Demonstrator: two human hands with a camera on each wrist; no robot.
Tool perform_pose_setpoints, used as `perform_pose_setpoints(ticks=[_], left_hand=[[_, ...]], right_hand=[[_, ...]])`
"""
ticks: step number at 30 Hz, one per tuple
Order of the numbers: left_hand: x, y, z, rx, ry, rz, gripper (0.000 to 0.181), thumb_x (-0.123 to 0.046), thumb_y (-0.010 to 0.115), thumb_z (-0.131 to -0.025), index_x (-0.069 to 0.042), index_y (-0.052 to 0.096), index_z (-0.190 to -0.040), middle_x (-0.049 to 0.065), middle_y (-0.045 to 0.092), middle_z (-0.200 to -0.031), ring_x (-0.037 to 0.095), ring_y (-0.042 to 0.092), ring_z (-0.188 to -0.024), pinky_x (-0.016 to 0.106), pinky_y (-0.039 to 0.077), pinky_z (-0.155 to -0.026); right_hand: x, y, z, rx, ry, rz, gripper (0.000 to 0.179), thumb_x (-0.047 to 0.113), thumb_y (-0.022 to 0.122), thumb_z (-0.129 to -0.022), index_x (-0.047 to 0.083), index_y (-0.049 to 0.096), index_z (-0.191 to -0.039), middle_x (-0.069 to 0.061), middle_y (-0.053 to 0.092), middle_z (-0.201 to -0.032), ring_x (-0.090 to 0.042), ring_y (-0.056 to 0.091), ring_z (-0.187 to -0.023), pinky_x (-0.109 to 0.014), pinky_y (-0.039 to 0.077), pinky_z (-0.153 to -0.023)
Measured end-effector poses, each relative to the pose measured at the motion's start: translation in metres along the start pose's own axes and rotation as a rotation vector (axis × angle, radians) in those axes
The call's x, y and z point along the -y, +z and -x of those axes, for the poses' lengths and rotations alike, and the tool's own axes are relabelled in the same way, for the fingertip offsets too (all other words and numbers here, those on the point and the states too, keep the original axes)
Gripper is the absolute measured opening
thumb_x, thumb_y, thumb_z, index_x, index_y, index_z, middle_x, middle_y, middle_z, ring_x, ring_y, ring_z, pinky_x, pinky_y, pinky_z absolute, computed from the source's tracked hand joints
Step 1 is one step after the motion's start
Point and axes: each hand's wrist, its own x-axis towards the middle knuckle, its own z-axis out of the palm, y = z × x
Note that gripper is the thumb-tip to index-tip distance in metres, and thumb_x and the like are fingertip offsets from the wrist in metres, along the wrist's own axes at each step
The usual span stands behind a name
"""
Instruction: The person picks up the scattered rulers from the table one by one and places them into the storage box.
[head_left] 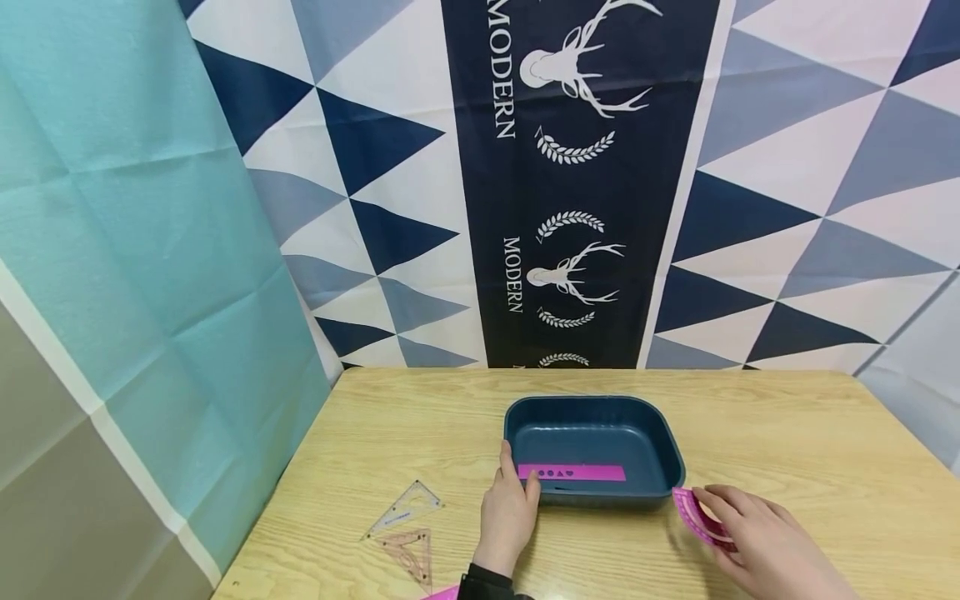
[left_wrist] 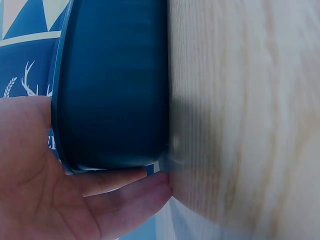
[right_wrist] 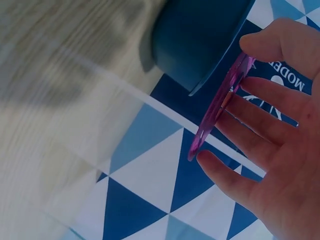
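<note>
A dark blue rectangular basin (head_left: 600, 498) stands on the table, with a pink ruler (head_left: 600, 472) with small cut-out shapes lying inside along its near side. My left hand (head_left: 504, 512) holds the basin's near left corner, thumb at the front rim and fingers along the left side, as the left wrist view also shows. Just off the near right corner, my right hand (head_left: 765, 533) pinches a pink protractor (head_left: 693, 518) between thumb and fingers. In the right wrist view the protractor (right_wrist: 220, 107) appears nearly edge-on, apart from the basin (right_wrist: 192, 45).
Left of my left hand lie a clear set square (head_left: 408, 506) and a pinkish see-through set square (head_left: 411, 552). Part of another pink piece (head_left: 442, 593) shows at the bottom edge, by the black sleeve (head_left: 487, 583). A patterned curtain (head_left: 397, 208) hangs behind the wooden table (head_left: 795, 442).
</note>
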Motion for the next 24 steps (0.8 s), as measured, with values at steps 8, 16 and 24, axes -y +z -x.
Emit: perform_pose_setpoints(ticks=[8, 16, 24], left_hand=[[0.001, 0.0, 0.0, -0.006, 0.015, -0.001, 0.06, -0.026, 0.051, -0.091, 0.006, 0.03, -0.138, 0.024, 0.059, -0.11, 0.016, 0.049, -0.046, 0.032, 0.039, -0.046], [0.002, 0.001, 0.0, -0.01, 0.013, 0.0, 0.06, -0.026, 0.051, -0.091, 0.005, 0.031, -0.138, 0.024, 0.059, -0.112, 0.015, 0.048, -0.045, 0.03, 0.038, -0.045], [0.001, 0.001, -0.001, 0.006, 0.006, 0.007, 0.061, -0.027, 0.051, -0.092, 0.005, 0.029, -0.138, 0.025, 0.058, -0.113, 0.014, 0.046, -0.044, 0.03, 0.037, -0.044]], right_hand=[[0.01, -0.006, -0.013, 0.053, 0.021, -0.011, 0.055, 0.036, 0.078, -0.065, 0.006, 0.064, -0.109, -0.01, 0.06, -0.108, -0.029, 0.056, -0.1, -0.053, 0.041, -0.084], [0.016, -0.005, -0.021, 0.005, -0.009, -0.016, 0.054, 0.031, 0.079, -0.064, 0.007, 0.064, -0.109, -0.011, 0.061, -0.106, -0.029, 0.057, -0.098, -0.053, 0.043, -0.081], [0.02, -0.004, -0.033, -0.084, -0.117, 0.004, 0.054, 0.024, 0.081, -0.059, 0.007, 0.064, -0.108, -0.011, 0.062, -0.104, -0.029, 0.059, -0.095, -0.052, 0.044, -0.078]])
